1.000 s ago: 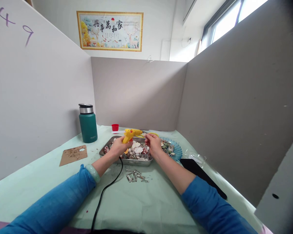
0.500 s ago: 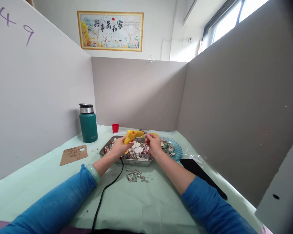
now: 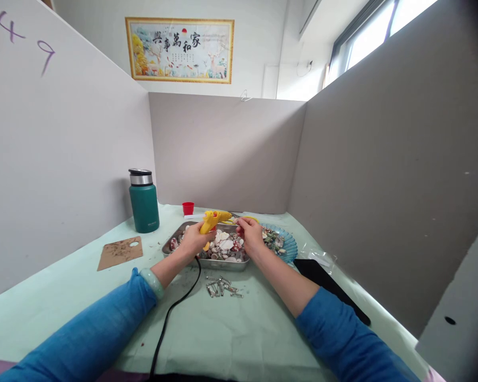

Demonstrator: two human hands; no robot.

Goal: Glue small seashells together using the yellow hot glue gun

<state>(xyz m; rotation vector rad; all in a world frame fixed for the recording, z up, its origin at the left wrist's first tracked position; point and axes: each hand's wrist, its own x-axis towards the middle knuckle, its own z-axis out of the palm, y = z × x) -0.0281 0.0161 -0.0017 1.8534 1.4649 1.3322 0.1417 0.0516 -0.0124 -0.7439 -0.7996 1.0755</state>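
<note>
My left hand (image 3: 196, 240) is wrapped round the handle of a yellow hot glue gun (image 3: 215, 218), whose nozzle points right. A black cord (image 3: 175, 303) runs from it down to the table's near edge. Close to the nozzle, my right hand (image 3: 250, 233) is closed in a pinch; whatever sits between its fingertips is too small to make out. Both hands are above a metal tray (image 3: 223, 265) heaped with shells (image 3: 226, 245), mostly white with some reddish ones. Behind the right hand stands a blue plate (image 3: 291, 245) of mixed small pieces.
Several metal pin clasps (image 3: 220, 287) lie in front of the tray. On the left are a brown board (image 3: 119, 254) and a green bottle (image 3: 144, 204). A red cup (image 3: 188, 208) stands behind; a black strip (image 3: 330, 289) lies right. Grey partitions (image 3: 227, 154) enclose the table.
My left hand has shifted the glue gun slightly left and up, so its nozzle is a little farther from the right fingertips. My right hand stays nearly still.
</note>
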